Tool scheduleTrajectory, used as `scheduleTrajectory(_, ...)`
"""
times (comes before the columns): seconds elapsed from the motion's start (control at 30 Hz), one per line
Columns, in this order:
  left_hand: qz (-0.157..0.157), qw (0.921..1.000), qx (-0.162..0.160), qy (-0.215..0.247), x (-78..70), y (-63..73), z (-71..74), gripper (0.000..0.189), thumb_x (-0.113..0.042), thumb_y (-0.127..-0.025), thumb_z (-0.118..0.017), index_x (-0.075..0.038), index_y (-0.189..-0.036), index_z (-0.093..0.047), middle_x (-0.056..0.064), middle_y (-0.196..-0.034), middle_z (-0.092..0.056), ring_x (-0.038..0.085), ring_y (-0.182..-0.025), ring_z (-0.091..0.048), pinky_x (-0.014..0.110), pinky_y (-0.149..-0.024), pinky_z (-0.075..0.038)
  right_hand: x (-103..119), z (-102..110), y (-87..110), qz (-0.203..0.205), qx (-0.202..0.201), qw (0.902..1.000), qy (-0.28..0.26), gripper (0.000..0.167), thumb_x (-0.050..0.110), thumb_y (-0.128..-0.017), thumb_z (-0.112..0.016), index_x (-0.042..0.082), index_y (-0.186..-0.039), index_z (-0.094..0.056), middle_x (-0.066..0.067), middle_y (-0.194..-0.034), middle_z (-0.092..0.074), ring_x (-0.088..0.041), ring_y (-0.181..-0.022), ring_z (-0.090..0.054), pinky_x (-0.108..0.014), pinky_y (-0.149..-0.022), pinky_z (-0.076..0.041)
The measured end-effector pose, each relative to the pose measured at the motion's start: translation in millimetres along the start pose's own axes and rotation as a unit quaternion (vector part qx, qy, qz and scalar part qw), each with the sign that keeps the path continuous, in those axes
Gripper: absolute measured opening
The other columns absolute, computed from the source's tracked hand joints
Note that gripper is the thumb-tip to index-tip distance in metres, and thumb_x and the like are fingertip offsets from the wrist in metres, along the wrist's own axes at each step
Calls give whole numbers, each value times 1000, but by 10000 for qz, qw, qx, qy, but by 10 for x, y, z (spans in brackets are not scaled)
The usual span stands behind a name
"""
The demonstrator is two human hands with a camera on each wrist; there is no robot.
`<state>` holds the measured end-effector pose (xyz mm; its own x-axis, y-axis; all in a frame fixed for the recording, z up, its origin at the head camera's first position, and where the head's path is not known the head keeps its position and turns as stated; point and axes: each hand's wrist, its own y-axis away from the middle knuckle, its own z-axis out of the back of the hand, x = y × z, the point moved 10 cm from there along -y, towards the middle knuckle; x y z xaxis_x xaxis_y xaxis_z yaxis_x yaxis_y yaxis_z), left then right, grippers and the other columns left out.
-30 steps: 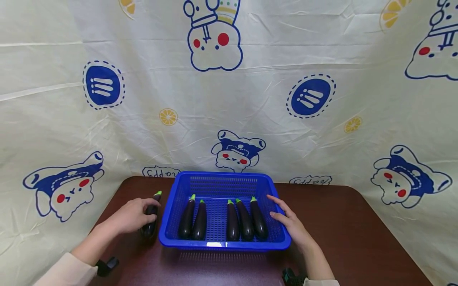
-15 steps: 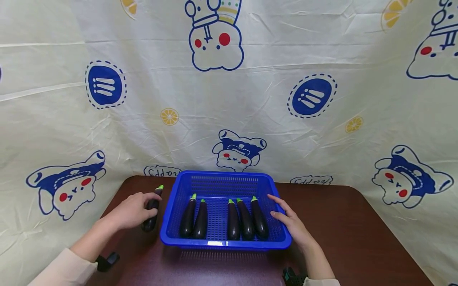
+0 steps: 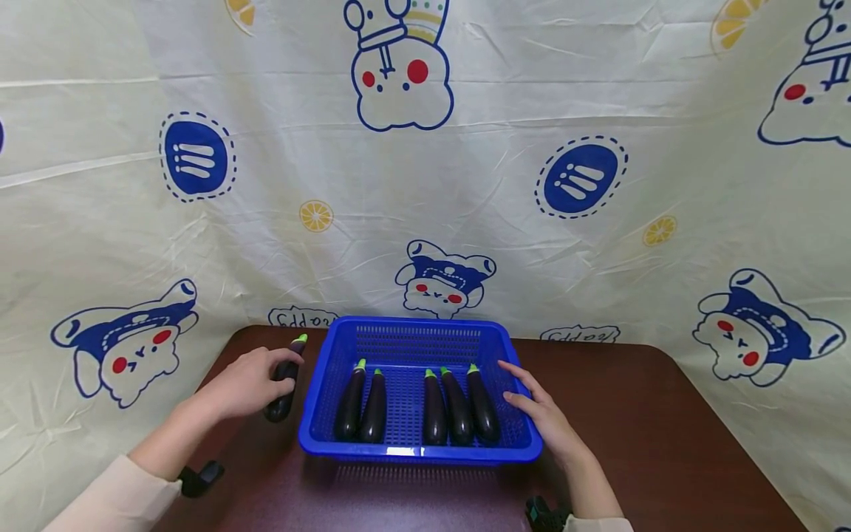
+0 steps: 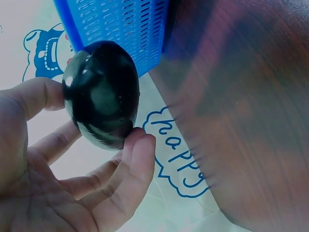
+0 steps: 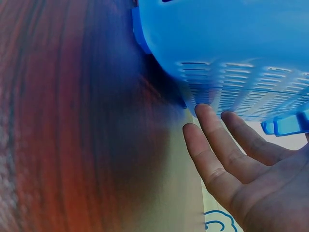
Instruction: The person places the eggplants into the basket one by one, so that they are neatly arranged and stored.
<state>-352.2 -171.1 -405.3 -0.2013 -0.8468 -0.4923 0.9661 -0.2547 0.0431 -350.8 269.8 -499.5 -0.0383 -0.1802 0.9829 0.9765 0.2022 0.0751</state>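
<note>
My left hand (image 3: 242, 386) grips a dark purple eggplant (image 3: 278, 408) with a green stem end, left of the blue basket (image 3: 312, 448). In the left wrist view the rounded bottom of that eggplant (image 4: 101, 94) sits between thumb and fingers. My right hand (image 3: 550, 425) rests at the basket's right rim, thumb and a finger reaching over it. Three fairly straight fingers (image 5: 231, 157) extend along the basket's outer wall in the right wrist view. Inside the basket, two eggplants (image 3: 350, 405) lie on the left and three more eggplants (image 3: 435, 412) on the right, stems pointing away.
The dark brown table (image 3: 638, 428) has rounded far corners and carries the basket near its back edge. Behind it hangs a pale cloth (image 3: 465, 185) printed with blue cartoon figures and orange slices. A dark wrist camera (image 3: 201, 479) is strapped on the left wrist.
My left hand has moved up in the head view, away from me, bringing the eggplant along. The right hand, the basket and the eggplants inside look unchanged.
</note>
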Motion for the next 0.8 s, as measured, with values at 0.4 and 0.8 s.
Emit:
scheduleTrajectory(0.4,-194,9989,-278,-319,-104,11,97,35,-25,-96,-69,-17,-131,-69,13,-113,-67,26,-98,-58,42,-78,-48,4,-3,-5,22,34,10000,-36,55,27,-108,-52,30,-160,-36,-16,-169,-24,-42,-132,-56,-48,-90,-60)
scheduleTrajectory(0.8,-268,9984,-367,-350,-221,21,128,37,-26,-97,-68,-17,-133,-67,13,-114,-68,27,-103,-60,47,-84,-50,-6,1,-3,-2,2,10000,27,55,32,-107,-54,33,-159,-37,-13,-171,-21,-45,-136,-52,-50,-92,-60)
